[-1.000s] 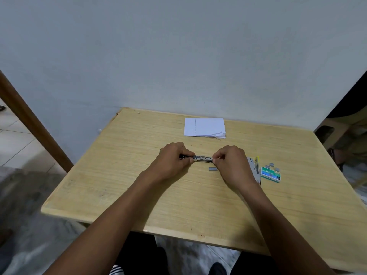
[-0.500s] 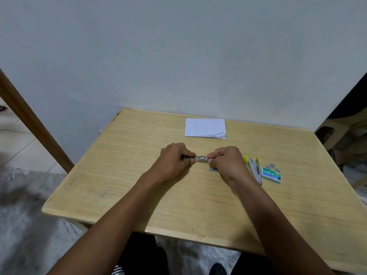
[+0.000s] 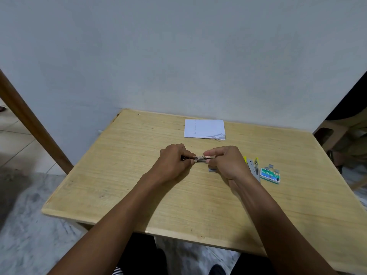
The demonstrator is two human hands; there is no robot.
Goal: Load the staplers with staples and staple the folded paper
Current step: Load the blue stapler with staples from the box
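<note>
A small metal stapler [image 3: 200, 159] lies at the middle of the wooden table [image 3: 123, 187]. My left hand [image 3: 173, 160] grips its left end with curled fingers. My right hand [image 3: 226, 162] pinches its right part from above. A strip of staples [image 3: 211, 170] peeks out under my right hand. To the right lie two open staplers with yellow tips [image 3: 252, 167] and a green staple box [image 3: 270, 175] with loose staple strips [image 3: 271, 166] behind it. The folded white paper [image 3: 204, 128] rests near the table's far edge.
A grey wall stands right behind the table. A brown wooden post [image 3: 33, 124] leans at the left. A plastic chair [image 3: 333, 135] stands at the far right. My dark trousers show below the table's near edge.
My right hand has slid left along the stapler toward my left hand, uncovering the yellow-tipped staplers at the right. My left hand has stayed in place.
</note>
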